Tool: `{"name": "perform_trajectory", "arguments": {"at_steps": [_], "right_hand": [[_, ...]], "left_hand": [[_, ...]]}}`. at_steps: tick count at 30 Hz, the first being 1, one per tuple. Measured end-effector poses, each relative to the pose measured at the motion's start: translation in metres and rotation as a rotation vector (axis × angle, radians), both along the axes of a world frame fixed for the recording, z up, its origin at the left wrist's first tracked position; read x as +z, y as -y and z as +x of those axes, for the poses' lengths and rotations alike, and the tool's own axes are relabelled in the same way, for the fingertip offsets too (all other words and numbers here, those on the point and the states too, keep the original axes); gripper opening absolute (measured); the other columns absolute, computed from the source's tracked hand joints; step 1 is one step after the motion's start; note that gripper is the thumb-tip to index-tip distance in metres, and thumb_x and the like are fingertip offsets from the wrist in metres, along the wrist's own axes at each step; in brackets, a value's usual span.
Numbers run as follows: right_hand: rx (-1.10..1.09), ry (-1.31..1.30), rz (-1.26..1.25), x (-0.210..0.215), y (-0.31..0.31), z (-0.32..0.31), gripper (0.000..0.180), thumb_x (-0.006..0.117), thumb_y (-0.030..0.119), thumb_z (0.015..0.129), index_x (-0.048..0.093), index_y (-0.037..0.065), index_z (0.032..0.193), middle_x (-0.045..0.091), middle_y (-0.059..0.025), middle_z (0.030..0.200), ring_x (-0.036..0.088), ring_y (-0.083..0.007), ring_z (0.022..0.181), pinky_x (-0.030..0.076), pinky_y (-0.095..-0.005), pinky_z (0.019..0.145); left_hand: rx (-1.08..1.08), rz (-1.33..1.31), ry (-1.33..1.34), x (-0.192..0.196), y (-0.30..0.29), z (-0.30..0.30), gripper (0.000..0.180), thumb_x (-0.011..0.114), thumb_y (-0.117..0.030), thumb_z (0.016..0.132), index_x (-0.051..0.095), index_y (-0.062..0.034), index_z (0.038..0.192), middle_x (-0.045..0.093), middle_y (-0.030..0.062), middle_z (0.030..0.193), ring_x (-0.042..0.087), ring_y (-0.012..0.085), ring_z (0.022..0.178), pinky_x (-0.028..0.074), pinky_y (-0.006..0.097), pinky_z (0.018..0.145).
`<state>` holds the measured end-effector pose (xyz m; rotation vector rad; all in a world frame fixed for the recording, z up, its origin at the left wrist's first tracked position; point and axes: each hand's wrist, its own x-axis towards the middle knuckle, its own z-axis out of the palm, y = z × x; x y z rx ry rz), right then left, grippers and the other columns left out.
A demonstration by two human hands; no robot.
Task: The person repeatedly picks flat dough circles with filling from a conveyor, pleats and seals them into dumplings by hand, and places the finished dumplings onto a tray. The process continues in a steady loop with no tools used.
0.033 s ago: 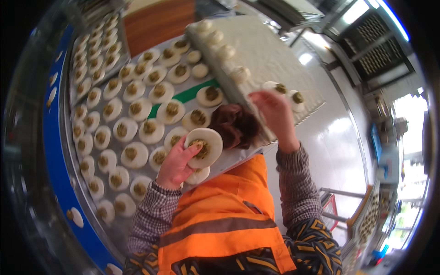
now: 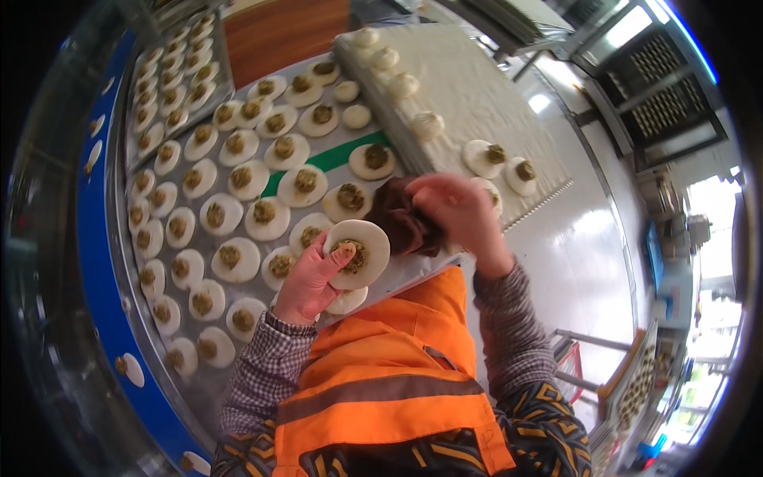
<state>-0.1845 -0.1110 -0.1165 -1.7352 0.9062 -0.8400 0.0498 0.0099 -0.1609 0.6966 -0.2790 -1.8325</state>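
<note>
My left hand (image 2: pixel 305 288) holds up a round dough wrapper (image 2: pixel 367 232), its thumb pressed into the greenish-brown filling (image 2: pixel 355 259) at the middle. The dough is flat and unfolded. At the right, my right hand (image 2: pixel 461 211) hovers by a crumpled dark brown cloth (image 2: pixel 397 221), partly covering it from view. Motion smears its fingers, so their grip is unclear. Several flat wrappers topped with filling lie in rows on the metal table (image 2: pixel 258 318), one of them a filled wrapper (image 2: pixel 343 203) beside the cloth.
A pale cloth-covered tray (image 2: pixel 461 95) at the back right bears several closed buns (image 2: pixel 404 85) and filled wrappers (image 2: pixel 520 176). Beyond the table's left side runs a blue strip (image 2: pixel 119 318). A tray of smaller filled rounds (image 2: pixel 214 94) stands at the back left, near a brown board (image 2: pixel 278 38).
My right hand has moved left, from the pale tray's edge to over the brown cloth. The left hand still holds the filled wrapper; the view has shifted slightly.
</note>
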Motion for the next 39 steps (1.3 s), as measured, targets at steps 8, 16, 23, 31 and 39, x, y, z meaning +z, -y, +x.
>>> {"name": "perform_trajectory", "arguments": {"at_steps": [8, 16, 23, 31, 39], "right_hand": [[0.19, -0.242, -0.081, -0.029, -0.04, 0.08, 0.011, 0.071, 0.007, 0.087, 0.066, -0.003, 0.086, 0.065, -0.0007, 0.076, 0.06, -0.0069, 0.072, 0.049, -0.0247, 0.061], [0.3, -0.225, 0.254, -0.033, -0.045, 0.097, 0.015, 0.071, -0.001, 0.085, 0.063, -0.003, 0.097, 0.065, -0.0024, 0.082, 0.06, -0.0057, 0.078, 0.05, -0.0213, 0.067], [0.435, -0.183, 0.086, -0.038, -0.058, 0.107, 0.017, 0.074, 0.006, 0.081, 0.064, -0.002, 0.093, 0.064, -0.0106, 0.078, 0.06, -0.0177, 0.064, 0.048, -0.0289, 0.059], [0.451, -0.214, 0.008, -0.032, -0.079, 0.117, 0.017, 0.072, 0.005, 0.083, 0.062, -0.002, 0.095, 0.064, -0.0089, 0.079, 0.06, -0.0158, 0.064, 0.048, -0.0284, 0.058], [0.582, -0.257, -0.253, -0.031, -0.073, 0.127, 0.018, 0.069, 0.002, 0.084, 0.061, -0.003, 0.1, 0.063, -0.0089, 0.078, 0.062, -0.0162, 0.066, 0.049, -0.0279, 0.058]], "left_hand": [[0.201, 0.04, 0.278, -0.012, -0.029, 0.014, 0.04, 0.063, -0.005, 0.093, 0.05, 0.0, 0.13, 0.062, 0.0059, 0.115, 0.06, 0.0121, 0.103, 0.052, 0.027, 0.09], [0.05, -0.103, 0.822, -0.015, -0.035, 0.028, 0.038, 0.063, -0.005, 0.092, 0.055, 0.0017, 0.128, 0.067, 0.0061, 0.11, 0.062, 0.0096, 0.095, 0.052, 0.025, 0.085], [-0.189, -0.176, 1.103, -0.004, -0.046, 0.048, 0.038, 0.066, -0.01, 0.089, 0.058, 0.0002, 0.124, 0.069, 0.0094, 0.104, 0.063, 0.0106, 0.093, 0.051, 0.026, 0.084], [0.117, 0.027, 0.379, -0.016, -0.084, 0.062, 0.042, 0.065, -0.018, 0.094, 0.053, 0.0008, 0.129, 0.062, 0.0041, 0.112, 0.061, 0.01, 0.098, 0.051, 0.023, 0.086], [-0.144, -0.011, 0.937, -0.002, -0.079, 0.061, 0.044, 0.065, -0.014, 0.091, 0.052, -0.002, 0.131, 0.067, 0.0079, 0.107, 0.06, 0.0099, 0.097, 0.051, 0.025, 0.082]]}}
